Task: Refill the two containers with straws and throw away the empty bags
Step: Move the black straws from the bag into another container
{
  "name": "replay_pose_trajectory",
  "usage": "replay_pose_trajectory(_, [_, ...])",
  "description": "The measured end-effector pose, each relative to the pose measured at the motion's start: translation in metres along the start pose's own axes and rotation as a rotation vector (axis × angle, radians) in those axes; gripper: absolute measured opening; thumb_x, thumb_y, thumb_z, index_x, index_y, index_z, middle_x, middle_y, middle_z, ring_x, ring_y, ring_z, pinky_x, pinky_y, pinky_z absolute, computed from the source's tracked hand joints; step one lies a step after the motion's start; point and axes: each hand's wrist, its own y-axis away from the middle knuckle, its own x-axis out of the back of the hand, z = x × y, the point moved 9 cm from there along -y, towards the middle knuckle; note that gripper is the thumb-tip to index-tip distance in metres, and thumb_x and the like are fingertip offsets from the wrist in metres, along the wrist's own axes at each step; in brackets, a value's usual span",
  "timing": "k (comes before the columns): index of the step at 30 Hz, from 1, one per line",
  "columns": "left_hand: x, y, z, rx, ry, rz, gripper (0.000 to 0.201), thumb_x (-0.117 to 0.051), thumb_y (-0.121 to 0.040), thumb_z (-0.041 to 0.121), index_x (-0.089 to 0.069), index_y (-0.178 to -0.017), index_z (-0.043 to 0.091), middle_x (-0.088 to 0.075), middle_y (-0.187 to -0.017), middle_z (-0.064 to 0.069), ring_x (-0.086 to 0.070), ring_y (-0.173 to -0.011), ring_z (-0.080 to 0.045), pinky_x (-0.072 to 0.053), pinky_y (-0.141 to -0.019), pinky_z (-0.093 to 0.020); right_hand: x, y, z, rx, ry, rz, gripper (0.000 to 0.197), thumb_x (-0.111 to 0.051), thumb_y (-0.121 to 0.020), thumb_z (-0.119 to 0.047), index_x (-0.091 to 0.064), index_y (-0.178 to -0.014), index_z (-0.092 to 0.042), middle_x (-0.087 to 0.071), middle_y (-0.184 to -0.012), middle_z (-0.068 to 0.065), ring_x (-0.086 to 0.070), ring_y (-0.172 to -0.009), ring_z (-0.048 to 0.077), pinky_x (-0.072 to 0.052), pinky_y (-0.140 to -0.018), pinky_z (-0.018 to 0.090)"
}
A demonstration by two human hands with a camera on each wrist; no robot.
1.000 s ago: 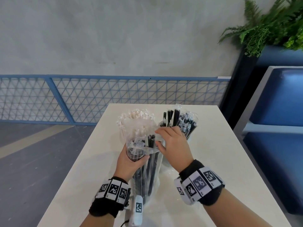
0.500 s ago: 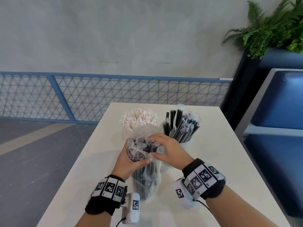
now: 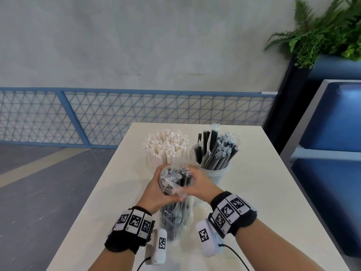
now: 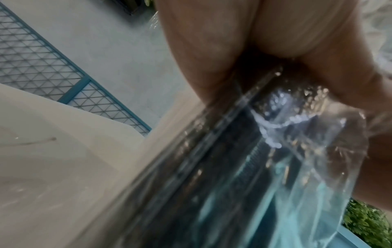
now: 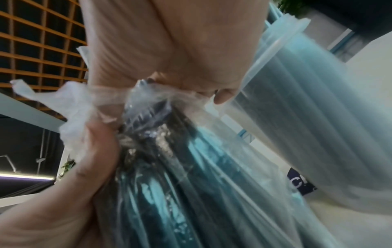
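Bag [image 3: 176, 204] of black straws standing upright on the tabletop [image 3: 254, 192] — cup [image 3: 216, 173] just beyond.
Left hand [image 3: 156, 192] is gripping its neck; right hand [image 3: 199, 184] is pinching the plastic top — nearer the cup.

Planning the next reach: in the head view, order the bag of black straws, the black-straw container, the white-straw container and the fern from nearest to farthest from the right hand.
1. Bag of black straws: gripped by the right hand.
2. Black-straw container: just beyond.
3. White-straw container: beyond, leftward.
4. Fern: far upper right.
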Motion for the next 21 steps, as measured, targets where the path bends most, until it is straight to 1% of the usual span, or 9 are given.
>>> replay_pose_trajectory(3, [-0.002,0.000,0.000,-0.004,0.000,0.004,0.091,-0.087,-0.035,0.025,-0.045,-0.115,0.032,-0.061,-0.114,0.002,-0.061,-0.105,-0.004,-0.050,-0.090,-0.025,-0.002,0.000,0.004,-0.025,-0.099,0.044,0.062,-0.080,-0.050,-0.056,-0.067,-0.103,-0.027,-0.071,-0.107,-0.001,-0.063,-0.105,0.016,-0.049,-0.096,0.043])
replay_pose_trajectory(6, [0.001,-0.001,-0.001,0.013,0.022,0.026,0.089,-0.089,-0.031,0.028,-0.051,-0.111,0.027,-0.065,-0.110,0.002,-0.064,-0.103,-0.006,-0.052,-0.088,-0.025,-0.004,0.005,0.006,-0.028,-0.213,0.117,0.058,-0.084,-0.053,-0.047,-0.068,-0.104,-0.022,-0.073,-0.103,0.000,-0.067,-0.100,0.014,-0.052,-0.093,0.044])
replay_pose_trajectory(9, [0.005,-0.003,-0.005,0.022,0.013,0.060,0.095,-0.092,-0.028,0.046,-0.057,-0.112,0.018,-0.070,-0.106,0.000,-0.067,-0.100,-0.010,-0.054,-0.085,-0.025,0.005,0.008,0.004,-0.050,-0.267,0.192,0.037,-0.083,-0.060,-0.030,-0.069,-0.094,-0.027,-0.073,-0.101,0.000,-0.068,-0.097,0.014,-0.053,-0.092,0.042])
replay_pose_trajectory(11, [0.009,-0.003,-0.007,0.038,-0.008,0.090,0.087,-0.091,-0.031,0.049,-0.062,-0.105,0.016,-0.074,-0.095,0.002,-0.069,-0.094,-0.013,-0.055,-0.082,-0.025,0.013,0.009,0.000,-0.056,-0.328,0.220,0.026,-0.078,-0.070,-0.012,-0.067,-0.090,-0.025,-0.072,-0.096,0.004,-0.069,-0.094,0.019,-0.053,-0.090,0.044])
replay_pose_trajectory(13, [0.011,-0.004,-0.008,0.052,-0.055,0.096,0.063,-0.092,-0.043,0.035,-0.066,-0.097,0.016,-0.076,-0.085,0.006,-0.070,-0.087,-0.011,-0.054,-0.079,-0.026,0.024,0.011,-0.008,-0.040,-0.384,0.254,0.020,-0.073,-0.074,-0.005,-0.067,-0.090,-0.015,-0.072,-0.092,0.006,-0.069,-0.091,0.022,-0.054,-0.088,0.043])
replay_pose_trajectory(15, [0.011,-0.004,-0.008,0.065,-0.083,0.103,0.037,-0.086,-0.058,0.012,-0.066,-0.089,0.015,-0.075,-0.076,0.009,-0.070,-0.079,-0.007,-0.052,-0.076,-0.024,0.038,0.013,-0.021,-0.010,-0.437,0.312,0.016,-0.072,-0.076,-0.004,-0.066,-0.088,-0.010,-0.070,-0.088,0.005,-0.069,-0.086,0.017,-0.056,-0.084,0.035])
replay_pose_trajectory(16, [0.012,-0.003,-0.008,0.070,-0.099,0.109,0.030,-0.083,-0.062,0.007,-0.066,-0.086,0.015,-0.074,-0.073,0.011,-0.070,-0.077,-0.005,-0.052,-0.075,-0.022,0.045,0.014,-0.026,0.006,-0.475,0.342,0.014,-0.071,-0.076,-0.003,-0.064,-0.086,-0.011,-0.069,-0.084,0.004,-0.068,-0.082,0.014,-0.057,-0.080,0.031])
replay_pose_trajectory(19, [0.012,-0.003,-0.009,0.072,-0.134,0.126,0.025,-0.081,-0.066,0.006,-0.068,-0.085,0.017,-0.074,-0.074,0.012,-0.070,-0.079,-0.005,-0.053,-0.076,-0.019,0.060,0.016,-0.038,0.039,-0.599,0.421,0.014,-0.070,-0.077,-0.003,-0.063,-0.080,-0.015,-0.067,-0.077,0.000,-0.066,-0.073,0.007,-0.054,-0.068,0.020])
replay_pose_trajectory(21, [0.012,-0.002,-0.008,0.070,-0.138,0.132,0.023,-0.080,-0.067,0.007,-0.069,-0.084,0.017,-0.074,-0.074,0.012,-0.070,-0.079,-0.005,-0.053,-0.074,-0.016,0.064,0.018,-0.043,0.054,-0.635,0.452,0.014,-0.070,-0.078,-0.003,-0.064,-0.080,-0.015,-0.067,-0.076,-0.002,-0.065,-0.072,0.004,-0.052,-0.067,0.017])
